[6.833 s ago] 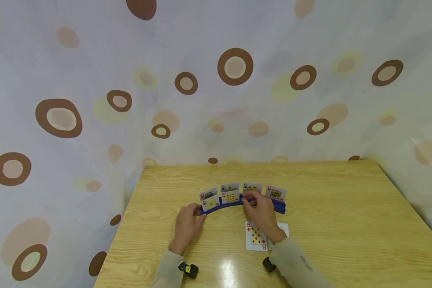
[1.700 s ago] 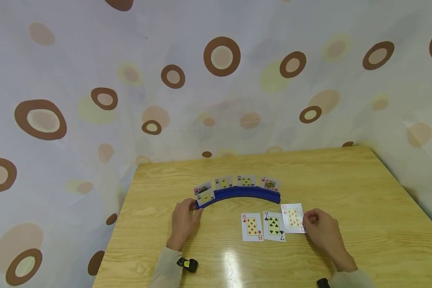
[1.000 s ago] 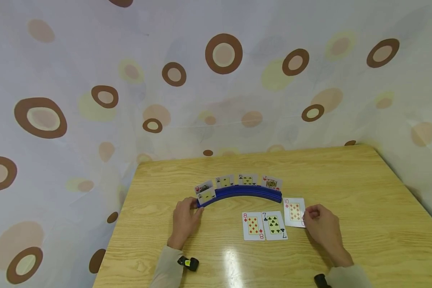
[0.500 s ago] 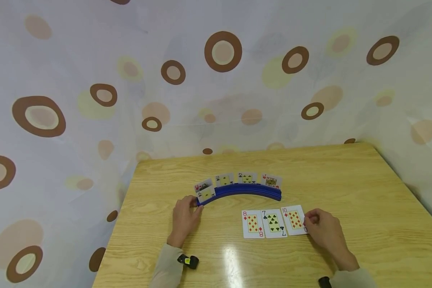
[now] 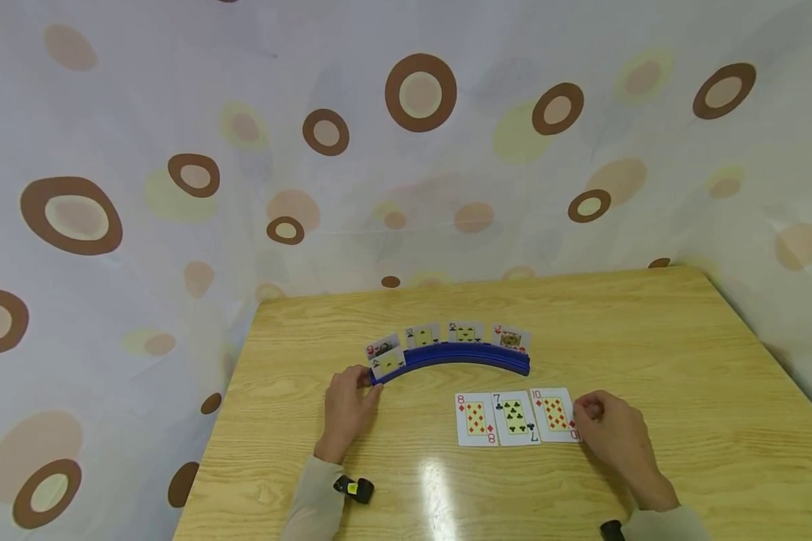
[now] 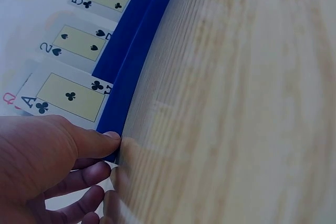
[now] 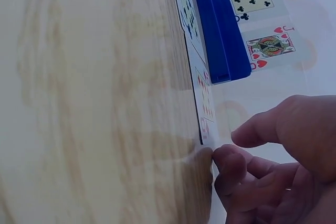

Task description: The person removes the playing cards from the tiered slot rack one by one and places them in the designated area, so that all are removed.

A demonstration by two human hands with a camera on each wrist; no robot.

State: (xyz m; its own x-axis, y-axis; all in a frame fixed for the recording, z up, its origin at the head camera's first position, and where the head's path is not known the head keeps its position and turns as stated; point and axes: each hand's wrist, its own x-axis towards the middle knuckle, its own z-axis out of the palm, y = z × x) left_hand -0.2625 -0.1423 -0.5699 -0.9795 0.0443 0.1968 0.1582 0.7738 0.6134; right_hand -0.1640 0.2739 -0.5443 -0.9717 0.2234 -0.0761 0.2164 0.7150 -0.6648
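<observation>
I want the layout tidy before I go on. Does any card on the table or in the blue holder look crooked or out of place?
Mostly tidy. The 8 of diamonds, 7 of clubs and 10 of diamonds lie face up in a row, the 10 tilted slightly, the right hand at its edge. In the blue holder, the ace of clubs overlaps a red card behind.

One curved blue card holder stands on the wooden table. Five cards stand in the holder: queen of hearts, ace of clubs, two of spades, five of clubs and jack of hearts. In front of the holder, three cards lie face up: eight of diamonds, seven of clubs, ten of diamonds. Two hands are in view.
</observation>
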